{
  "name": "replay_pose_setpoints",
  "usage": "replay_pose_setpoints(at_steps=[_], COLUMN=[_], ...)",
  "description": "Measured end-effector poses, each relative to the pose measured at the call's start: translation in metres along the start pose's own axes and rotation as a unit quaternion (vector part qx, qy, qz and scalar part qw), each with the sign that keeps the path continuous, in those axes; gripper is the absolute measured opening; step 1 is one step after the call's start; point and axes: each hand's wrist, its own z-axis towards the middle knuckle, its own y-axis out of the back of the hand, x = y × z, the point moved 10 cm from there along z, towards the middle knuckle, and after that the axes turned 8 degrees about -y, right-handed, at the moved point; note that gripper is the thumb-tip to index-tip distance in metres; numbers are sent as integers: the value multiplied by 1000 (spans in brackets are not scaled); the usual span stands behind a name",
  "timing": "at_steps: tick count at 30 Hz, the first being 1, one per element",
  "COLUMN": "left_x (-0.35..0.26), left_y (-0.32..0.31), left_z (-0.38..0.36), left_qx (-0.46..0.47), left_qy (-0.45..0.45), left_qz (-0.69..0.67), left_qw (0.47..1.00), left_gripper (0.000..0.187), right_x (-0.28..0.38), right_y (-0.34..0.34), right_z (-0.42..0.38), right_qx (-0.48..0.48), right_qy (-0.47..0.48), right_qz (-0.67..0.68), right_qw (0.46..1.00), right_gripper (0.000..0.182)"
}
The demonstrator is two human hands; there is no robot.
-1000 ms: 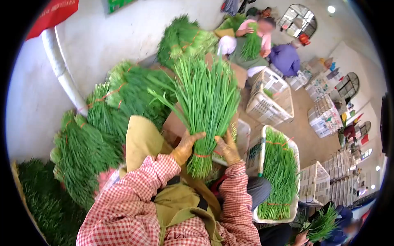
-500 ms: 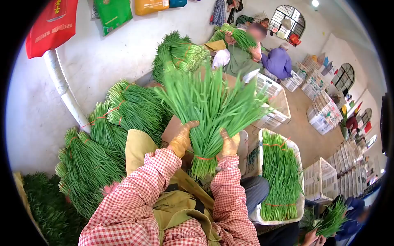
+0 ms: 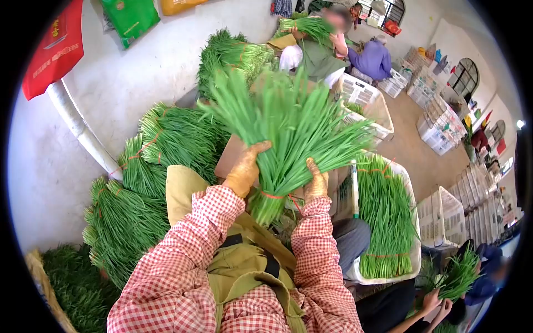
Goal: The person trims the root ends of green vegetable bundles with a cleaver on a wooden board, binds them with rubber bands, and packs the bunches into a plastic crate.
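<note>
A bunch of chives [image 3: 294, 127] is upright in front of me, its long flat leaves fanned out at the top and partly blurred. A red band [image 3: 272, 195] circles it low down, just above the pale cut stems [image 3: 266, 210]. My left hand [image 3: 249, 165], in a stained yellowish glove, is closed round the left side of the bunch, thumb across the leaves. On the right side my right hand [image 3: 316, 180] grips it, fingers pressed against the leaves. A loose tail of the band hangs near my right hand.
Tied chive bundles [image 3: 130, 205] are heaped against the wall on my left. At my right stands a white crate [image 3: 415, 233] packed with chives. Beyond it are more crates [image 3: 441, 216]. Co-workers sit at the back [image 3: 369, 58], and another person's hands [image 3: 436, 302] hold greens at lower right.
The bunch has tilted, its stem end swinging slightly left and up while the leaves spread wider. Both hands stay on it. The whole view has shifted a little.
</note>
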Motion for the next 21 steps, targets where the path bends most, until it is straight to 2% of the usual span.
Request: replay_pose_setpoints(at_steps=[1,2,3,4,5,6,7,9,11,12,14,16,18,19,21], left_x=[-5,5,-9,-12,-2,9,31,62,62,56,63,52,29,24,11], left_y=[-1,-6,-38,-78,-117,-147,-164,-171,-160,-144,-82,-20,9,16,28], left_z=[6,7,-1,-19,-41,-63,-75,-120,-150,-155,-146,-109,-98,-87,-37], left_qx=[4,0,66,129,184,269,332,453,551,554,463,244,54,43,49], left_qy=[-61,-57,-190,-308,-404,-456,-401,-419,-324,-159,81,65,-2,-12,-55], left_qz=[137,137,336,514,658,651,705,666,514,391,287,222,121,113,-15], left_qw=[989,989,920,790,608,543,482,419,572,718,835,942,991,993,997], left_gripper=[41,41,42,43,44,51,66,79,78,78,68,51,48,48,53], right_x=[-3,-24,-55,-66,-69,-72,-73,-72,-65,-61,-55,-50,-46,-44,-37], right_y=[-1,14,22,27,31,33,34,44,50,52,55,58,62,63,73], right_z=[-4,11,37,41,37,35,33,30,28,26,23,22,20,20,17], right_qx=[10,6,84,74,58,51,46,34,24,20,12,5,-2,-4,-20], right_qy=[-9,-14,2,-17,-31,-37,-37,-30,-19,-13,-2,8,19,23,39], right_qz=[-71,-71,-27,-32,-34,-34,-32,-34,-38,-42,-48,-58,-69,-80,-89], right_qw=[997,997,996,997,997,997,998,998,999,999,999,998,997,997,995], right_gripper=[59,59,60,58,57,55,54,51,48,46,43,40,38,36,34])
